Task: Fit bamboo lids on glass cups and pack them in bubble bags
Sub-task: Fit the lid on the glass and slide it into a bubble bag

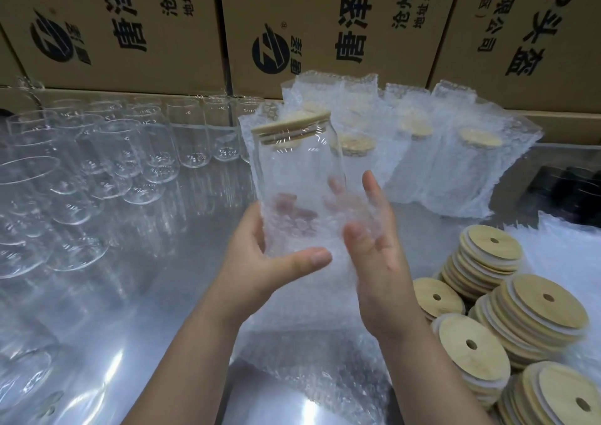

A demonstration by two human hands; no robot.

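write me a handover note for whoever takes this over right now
Hands: left hand grips the cup low down; right hand lies flat against the bag around its lower part.
Done: lid is on this cup; several bagged cups stand behind, to the right.
Left: finish bagging this cup, then lid and bag the bare cups on the left. Loose lids are stacked right; spare bags lie in front.

The left cardboard box [97,76] and the middle cardboard box [247,11] each bear black print turned sideways: a round striped logo, large "唐泽", and smaller lines beginning "沧州唐" and "地址:" (both cut off at the top edge). The right cardboard box [536,89] reads "有限公司" and "头盔".
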